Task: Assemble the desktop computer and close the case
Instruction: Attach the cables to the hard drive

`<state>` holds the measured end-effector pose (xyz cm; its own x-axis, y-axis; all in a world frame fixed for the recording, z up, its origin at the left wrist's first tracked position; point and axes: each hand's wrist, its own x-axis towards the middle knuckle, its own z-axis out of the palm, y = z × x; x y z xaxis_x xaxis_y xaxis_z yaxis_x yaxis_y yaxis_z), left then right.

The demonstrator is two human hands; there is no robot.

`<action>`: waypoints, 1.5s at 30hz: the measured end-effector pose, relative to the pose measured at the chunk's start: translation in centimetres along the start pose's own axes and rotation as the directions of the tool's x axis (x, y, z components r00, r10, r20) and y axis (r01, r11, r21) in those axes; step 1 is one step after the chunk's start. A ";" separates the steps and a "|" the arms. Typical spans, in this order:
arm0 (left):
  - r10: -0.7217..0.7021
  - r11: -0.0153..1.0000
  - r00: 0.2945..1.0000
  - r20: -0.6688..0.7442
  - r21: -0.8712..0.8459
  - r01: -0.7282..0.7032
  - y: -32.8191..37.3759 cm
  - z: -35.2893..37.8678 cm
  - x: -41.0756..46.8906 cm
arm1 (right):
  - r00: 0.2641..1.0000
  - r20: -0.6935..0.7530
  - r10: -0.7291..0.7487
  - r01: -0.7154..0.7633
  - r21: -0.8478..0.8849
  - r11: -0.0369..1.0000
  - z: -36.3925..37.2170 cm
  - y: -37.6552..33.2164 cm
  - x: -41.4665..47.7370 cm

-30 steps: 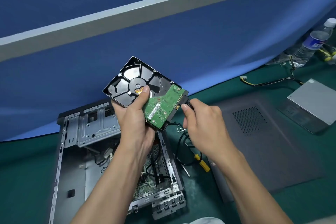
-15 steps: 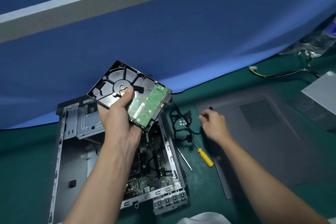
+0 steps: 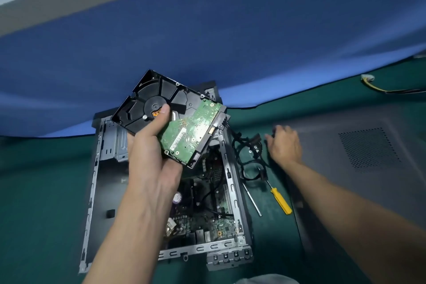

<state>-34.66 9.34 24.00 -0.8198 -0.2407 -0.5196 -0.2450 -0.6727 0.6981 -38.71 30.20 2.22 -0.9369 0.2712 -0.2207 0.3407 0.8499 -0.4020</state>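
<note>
- The person's left hand is gripping a black metal hard drive, green circuit board facing up. The thumb is on top and the fingers are wrapped underneath, holding it tilted in the air above the open grey steel computer case.
- The right hand is reaching into the tangle of black cables just beside the case. It's blurry, so I can't tell if those fingers are pinching anything.
- That one-handed grip is looking sketchy to me. If it slips, the drive is landing right on the green motherboard.
- A black plug seems to be sitting in the drive's connector edge, so yanking the tangle could tug the drive or strain the port.
</note>
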 end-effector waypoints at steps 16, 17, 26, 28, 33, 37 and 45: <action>0.004 0.998 1.000 -0.028 -0.061 -0.006 -0.5 0.2 -1.1 | 0.994 0.105 -0.005 -0.017 0.213 0.977 -1.1 -0.1 -0.6; -0.002 0.997 1.000 -0.025 -0.076 0.000 -0.5 0.1 -1.3 | 0.994 0.101 0.045 -0.072 0.285 0.956 -2.1 0.2 -0.9; 0.099 0.995 0.989 -0.107 -0.014 -0.101 -1.9 0.8 -1.0 | 0.999 -0.011 -0.051 0.048 0.566 0.823 -10.1 0.5 -6.7; 0.111 0.994 0.989 -0.095 0.001 -0.111 -2.1 1.3 -1.2 | 0.997 -0.013 -0.075 0.067 0.615 0.786 -11.8 -0.4 -7.9; 0.187 0.981 0.981 -0.053 0.062 -0.184 -2.4 2.3 -2.1 | 0.982 -0.063 -0.179 0.179 0.616 0.767 -15.6 -2.2 -10.9; 0.198 0.978 0.980 -0.036 0.073 -0.195 -2.4 2.9 -2.5 | 0.955 -0.062 -0.292 0.238 0.745 0.623 -17.8 -3.2 -13.5; 0.198 0.979 0.980 0.021 0.045 -0.199 -2.2 2.6 -2.3 | 0.927 0.008 -0.374 0.290 0.616 0.732 -18.3 -5.8 -16.8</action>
<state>-33.54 13.15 24.98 -0.8628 -0.3543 -0.3606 -0.1001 -0.5794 0.8089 -26.40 28.99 24.48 -0.9956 -0.0702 -0.0616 0.0263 0.4222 -0.9061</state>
